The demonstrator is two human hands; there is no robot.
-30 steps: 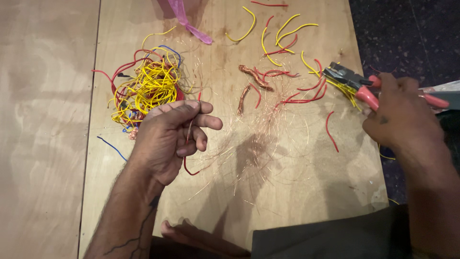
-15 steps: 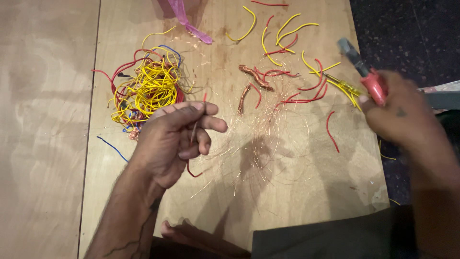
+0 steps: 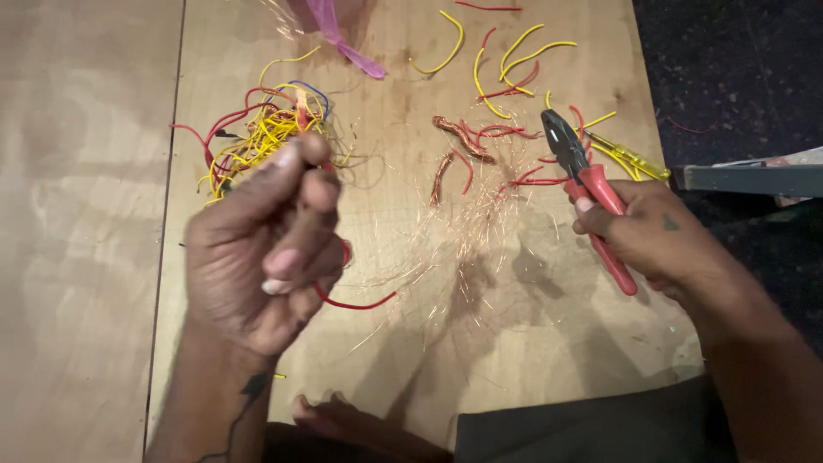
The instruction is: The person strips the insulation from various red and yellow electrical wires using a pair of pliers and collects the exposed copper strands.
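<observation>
Two hands apart over plywood board [image 3: 549, 360]. Your left hand [image 3: 257, 257] now raised closer, curled around red wire [image 3: 356, 302] beside tangled wire pile [image 3: 257, 137]. Your right hand [image 3: 660, 240] has swung in, clamped on red-handled pliers [image 3: 591, 193], nose over copper strands [image 3: 463, 137].

You work under warm, moderate light from above and ahead; your hands throw soft dark shadows toward you across the pale plywood board [image 3: 411, 360]. Your raised left hand [image 3: 257, 257] looks slightly soft, the right edge falls into darkness, and there is no harsh glare.
</observation>
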